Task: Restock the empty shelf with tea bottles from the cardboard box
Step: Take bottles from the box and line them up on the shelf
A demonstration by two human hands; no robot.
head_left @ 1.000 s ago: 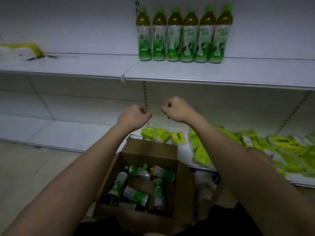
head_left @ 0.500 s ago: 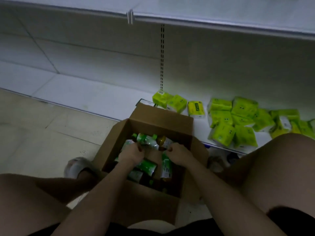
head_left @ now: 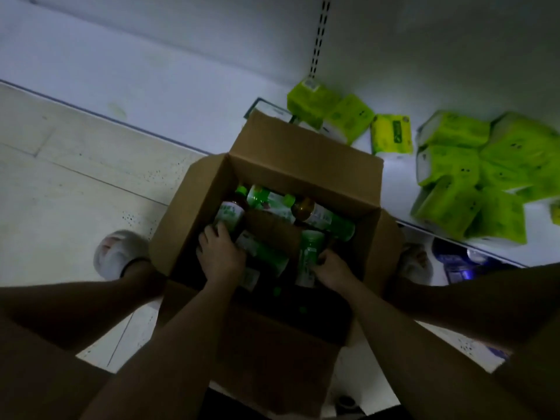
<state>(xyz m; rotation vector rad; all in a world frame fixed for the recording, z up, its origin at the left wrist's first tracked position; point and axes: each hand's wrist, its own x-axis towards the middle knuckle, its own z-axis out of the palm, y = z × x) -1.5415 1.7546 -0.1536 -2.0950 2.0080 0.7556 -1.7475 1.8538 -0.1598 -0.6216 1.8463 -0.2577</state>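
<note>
An open cardboard box (head_left: pixel 306 159) stands on the floor between my knees. Inside it lie several green-labelled tea bottles, among them one with an amber neck (head_left: pixel 322 218) at the back right. My left hand (head_left: pixel 219 256) is down in the box's left half, fingers curled over a bottle (head_left: pixel 228 215) lying there. My right hand (head_left: pixel 331 268) is in the right half, closed around an upright-lying bottle (head_left: pixel 309 259). The upper shelf with the standing bottles is out of view.
The white bottom shelf (head_left: pixel 151 86) runs behind the box, with green tissue packs (head_left: pixel 463 174) piled on its right part. A perforated shelf upright (head_left: pixel 318 34) rises behind. My slippered foot (head_left: pixel 118 253) is left of the box on the tiled floor.
The view dropped from the upper shelf to the box. Both hands came down from chest height into the box and closed on bottles.
</note>
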